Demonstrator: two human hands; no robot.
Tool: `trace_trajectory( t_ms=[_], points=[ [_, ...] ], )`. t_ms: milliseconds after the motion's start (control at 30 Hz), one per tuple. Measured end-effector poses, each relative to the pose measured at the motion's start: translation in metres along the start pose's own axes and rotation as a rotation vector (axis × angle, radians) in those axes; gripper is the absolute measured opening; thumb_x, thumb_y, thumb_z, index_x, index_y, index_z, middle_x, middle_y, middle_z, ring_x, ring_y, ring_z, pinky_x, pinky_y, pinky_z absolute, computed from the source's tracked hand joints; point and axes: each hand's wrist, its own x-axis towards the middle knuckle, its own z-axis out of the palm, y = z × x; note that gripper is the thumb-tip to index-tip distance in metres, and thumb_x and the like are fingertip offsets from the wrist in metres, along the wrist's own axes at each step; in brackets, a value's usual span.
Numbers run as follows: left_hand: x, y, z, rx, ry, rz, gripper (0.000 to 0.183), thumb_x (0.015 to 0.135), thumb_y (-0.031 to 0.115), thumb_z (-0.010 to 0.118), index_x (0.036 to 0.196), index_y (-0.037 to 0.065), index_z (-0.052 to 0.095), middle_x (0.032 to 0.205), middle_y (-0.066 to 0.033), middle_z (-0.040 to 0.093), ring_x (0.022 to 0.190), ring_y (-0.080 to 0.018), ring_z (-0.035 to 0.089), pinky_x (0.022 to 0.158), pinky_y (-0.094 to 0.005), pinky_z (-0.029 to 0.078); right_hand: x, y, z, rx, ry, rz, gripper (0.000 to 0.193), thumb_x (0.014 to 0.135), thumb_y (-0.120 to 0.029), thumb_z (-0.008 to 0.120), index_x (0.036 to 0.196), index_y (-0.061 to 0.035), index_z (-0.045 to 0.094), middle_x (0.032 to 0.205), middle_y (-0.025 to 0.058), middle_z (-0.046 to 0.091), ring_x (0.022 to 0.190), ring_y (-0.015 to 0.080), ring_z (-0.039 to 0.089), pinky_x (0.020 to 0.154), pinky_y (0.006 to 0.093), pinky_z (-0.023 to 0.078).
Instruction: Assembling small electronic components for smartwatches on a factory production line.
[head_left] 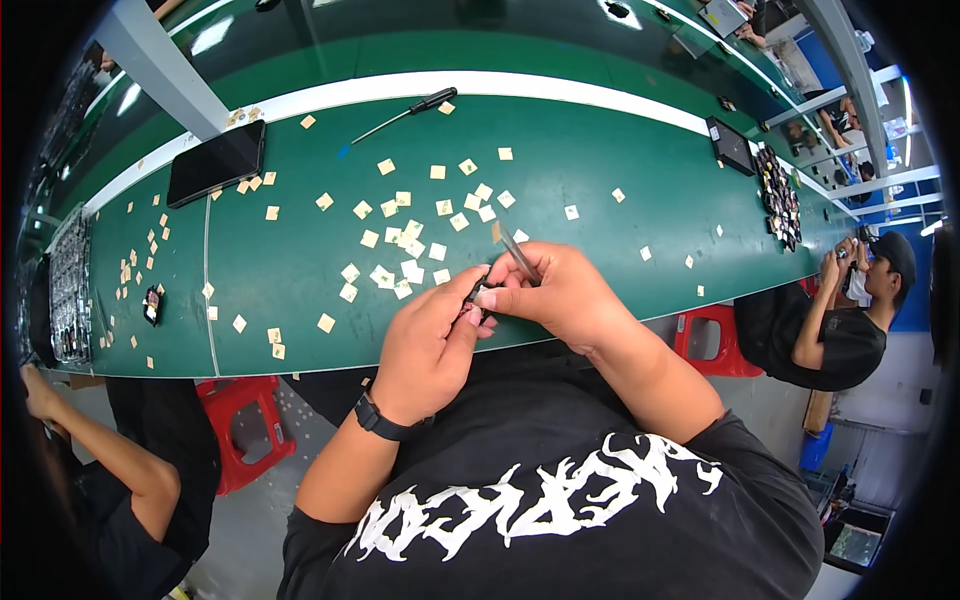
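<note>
Both my hands meet above the near edge of the green table. In my left hand (432, 335), closed around it, is a small black part (479, 292) with a bit of pink or red; the fingers cover most of it. My right hand (565, 300) grips metal tweezers (520, 259) between thumb and fingers, and its thumb tip touches the black part. The tweezers' far end points up and away, with a small tan square (497, 232) at it. Beyond my hands lie several scattered pale yellow square stickers (411, 231), some overlapping.
A screwdriver (405, 118) lies at the far edge, a black phone-like slab (217, 163) at far left. Near the left end are a small black part (152, 304) and a clear tray (70, 285). Rightward sit a black box (731, 146) and piled dark parts (778, 200). People sit on both sides.
</note>
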Motion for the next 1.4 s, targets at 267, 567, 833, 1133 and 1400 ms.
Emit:
trace_trajectory(
  t_ms=[267,567,833,1133,1400],
  points=[
    [0.003,-0.004,0.002,-0.26,0.019,-0.122,0.043,0.098,-0.003,0.053,0.14,-0.006,0.052,0.104,-0.0118,0.067,0.085,-0.0162,0.068,0.076,-0.0273,0.057,0.002,0.001,-0.003,-0.131,-0.034,-0.014,0.01,0.093,-0.005,0.072,0.096,0.0024,0.066,0.086,0.0061,0.068,0.078,0.0093,0.063,0.074,0.0251,0.052],
    [0.006,0.002,-0.005,-0.497,0.044,-0.196,0.045,0.097,-0.003,0.052,0.141,-0.007,0.051,0.103,-0.0118,0.066,0.082,-0.0144,0.066,0.07,-0.0257,0.054,-0.022,0.018,-0.016,-0.589,0.062,-0.581,0.026,0.087,0.001,0.073,0.112,-0.0053,0.072,0.093,0.0045,0.065,0.075,0.0111,0.064,0.065,0.0267,0.051],
    [0.003,-0.003,-0.003,-0.414,0.044,-0.203,0.044,0.098,-0.005,0.051,0.142,-0.005,0.051,0.111,-0.0107,0.065,0.088,-0.0134,0.066,0.074,-0.0277,0.057,-0.012,0.024,-0.01,-0.926,0.1,-0.906,0.044,0.077,0.002,0.075,0.118,-0.0124,0.072,0.092,0.0039,0.064,0.072,0.0213,0.066,0.061,0.033,0.053],
    [0.0,-0.012,-0.007,-0.175,0.017,-0.104,0.045,0.099,-0.005,0.051,0.144,-0.005,0.049,0.11,-0.008,0.063,0.09,-0.0119,0.064,0.077,-0.0276,0.056,-0.016,0.037,0.002,-0.932,0.113,-0.854,0.053,0.075,0.003,0.073,0.126,-0.011,0.07,0.084,0.0042,0.063,0.07,0.0236,0.066,0.059,0.0353,0.054],
    [-0.001,-0.007,-0.006,-0.251,0.011,-0.104,0.045,0.099,-0.002,0.053,0.143,-0.007,0.049,0.109,-0.0079,0.063,0.089,-0.0116,0.063,0.081,-0.0265,0.054,-0.025,0.036,0.015,-0.503,0.096,-0.518,0.038,0.091,0.003,0.065,0.128,-0.0034,0.068,0.074,0.0101,0.066,0.06,0.0138,0.06,0.061,0.0279,0.051]
  ],
)
